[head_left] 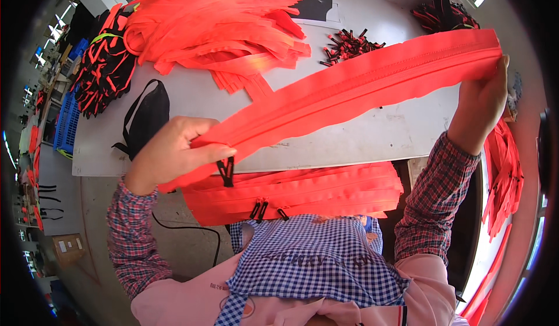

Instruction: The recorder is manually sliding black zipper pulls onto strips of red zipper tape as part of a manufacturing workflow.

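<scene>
One red zipper strip (349,90), pinched near one end by the left hand (172,151), gripped at the other by the right hand (482,104); best handled taut, untwisted, black pulls (228,177) free.

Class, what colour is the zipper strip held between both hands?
The zipper strip is bright orange-red, best seen in the head view.

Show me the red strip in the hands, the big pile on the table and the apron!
Red strip (349,92): head view, the middle of its length.
Big pile (209,26): head view, its middle.
Apron (314,276): head view, its checked front.
</scene>
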A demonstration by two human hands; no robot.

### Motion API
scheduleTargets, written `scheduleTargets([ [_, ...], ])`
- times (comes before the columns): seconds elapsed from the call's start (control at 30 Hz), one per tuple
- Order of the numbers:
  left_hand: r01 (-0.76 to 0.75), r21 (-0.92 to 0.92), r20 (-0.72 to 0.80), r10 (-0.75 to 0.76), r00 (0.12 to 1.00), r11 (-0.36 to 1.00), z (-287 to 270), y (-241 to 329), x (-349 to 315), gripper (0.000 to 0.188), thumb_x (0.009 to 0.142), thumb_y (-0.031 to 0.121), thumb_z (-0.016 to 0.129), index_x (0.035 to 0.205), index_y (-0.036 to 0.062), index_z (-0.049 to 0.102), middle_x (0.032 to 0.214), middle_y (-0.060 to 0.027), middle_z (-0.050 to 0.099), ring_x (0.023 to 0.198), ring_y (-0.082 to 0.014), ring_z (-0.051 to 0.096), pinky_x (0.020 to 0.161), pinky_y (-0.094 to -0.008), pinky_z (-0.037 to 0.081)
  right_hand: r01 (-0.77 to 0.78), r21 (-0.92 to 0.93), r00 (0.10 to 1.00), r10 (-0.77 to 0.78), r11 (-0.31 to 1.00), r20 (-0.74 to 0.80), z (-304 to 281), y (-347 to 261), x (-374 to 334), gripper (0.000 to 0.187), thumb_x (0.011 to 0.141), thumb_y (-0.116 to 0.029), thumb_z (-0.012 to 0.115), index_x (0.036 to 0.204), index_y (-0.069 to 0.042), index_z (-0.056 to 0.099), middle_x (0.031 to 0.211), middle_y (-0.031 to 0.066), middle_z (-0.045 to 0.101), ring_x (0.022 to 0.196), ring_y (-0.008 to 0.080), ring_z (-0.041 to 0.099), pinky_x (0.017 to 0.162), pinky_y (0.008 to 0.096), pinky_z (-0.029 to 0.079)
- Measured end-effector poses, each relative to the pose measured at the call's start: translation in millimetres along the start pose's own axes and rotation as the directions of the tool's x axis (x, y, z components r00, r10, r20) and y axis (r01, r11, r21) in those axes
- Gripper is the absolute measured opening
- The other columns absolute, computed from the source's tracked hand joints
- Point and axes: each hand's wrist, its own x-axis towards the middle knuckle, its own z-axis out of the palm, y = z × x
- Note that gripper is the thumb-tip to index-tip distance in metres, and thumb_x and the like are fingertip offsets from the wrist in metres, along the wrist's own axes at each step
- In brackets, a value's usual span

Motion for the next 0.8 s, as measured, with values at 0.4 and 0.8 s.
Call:
scheduleTargets([
  [0.4,-0.216,0.525,0.319,0.045,0.947,0.824,92.9,-90.7,20.2,0.038,0.087,0.037,0.07,0.101,0.0025,0.068,0.091,-0.0147,0.067,0.094,-0.0313,0.062,0.092,-0.0426,0.044,-0.442,-0.752,0.715,0.698,0.489,0.033,-189.2,64.5,-225.2,0.013,0.098,-0.014,0.061,0.101,-0.001,0.06,0.095,0.0044,0.06,0.085,0.0135,0.057,0.074,0.0272,0.048],
  [0.8,0.268,0.827,-0.415,0.216,0.884,0.495,22.5,-180.4,237.4,0.039,0.087,0.027,0.072,0.115,0.0037,0.061,0.11,-0.0073,0.067,0.116,-0.0292,0.056,0.106,-0.0648,0.029,0.146,-0.499,0.683,0.278,0.854,0.676,-64.4,65.6,-196.6,0.016,0.085,0.003,0.065,0.099,-0.003,0.061,0.101,0.013,0.063,0.096,0.0327,0.06,0.083,0.0407,0.049],
])
